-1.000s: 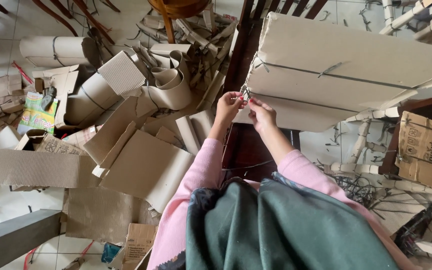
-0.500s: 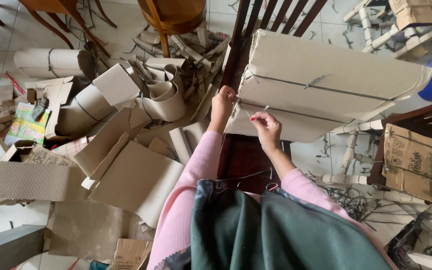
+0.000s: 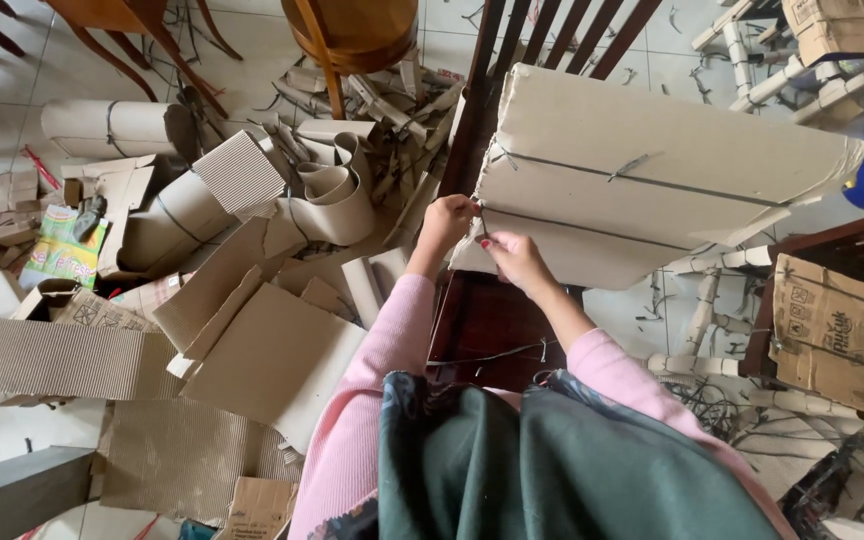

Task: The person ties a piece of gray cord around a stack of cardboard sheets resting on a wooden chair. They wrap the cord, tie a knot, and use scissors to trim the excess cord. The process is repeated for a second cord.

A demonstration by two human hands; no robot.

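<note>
The big folded bundle of beige corrugated cardboard sheets (image 3: 642, 180), tied with thin grey string (image 3: 642, 185), lies on the dark wooden chair (image 3: 492, 320), long axis running out to the right of the hands and slightly down. Left hand (image 3: 445, 222) is closed on the bundle's near left edge. Right hand (image 3: 514, 256), just beside it, pinches narrow at the string on the same edge. Loose brown cardboard scraps (image 3: 262, 350) litter the floor further left.
</note>
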